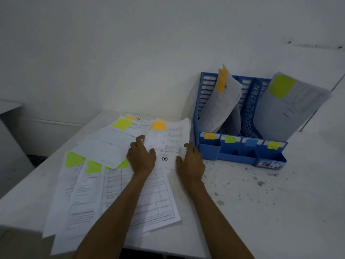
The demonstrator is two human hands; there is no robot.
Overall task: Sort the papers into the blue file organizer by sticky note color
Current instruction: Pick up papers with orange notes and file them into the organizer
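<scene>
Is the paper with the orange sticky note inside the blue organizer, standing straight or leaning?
Leaning. The paper with the orange note stands in the blue organizer, its top tilted left and its sheets bent.

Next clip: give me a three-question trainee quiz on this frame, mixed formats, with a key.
1. True or false: the blue file organizer holds no papers yet.
2. What colour is the sticky note on the sheet both hands rest on?
3. How many colour labels mark the organizer's front trays? A) two B) four C) six

Key: 1 false; 2 orange; 3 B.
</scene>
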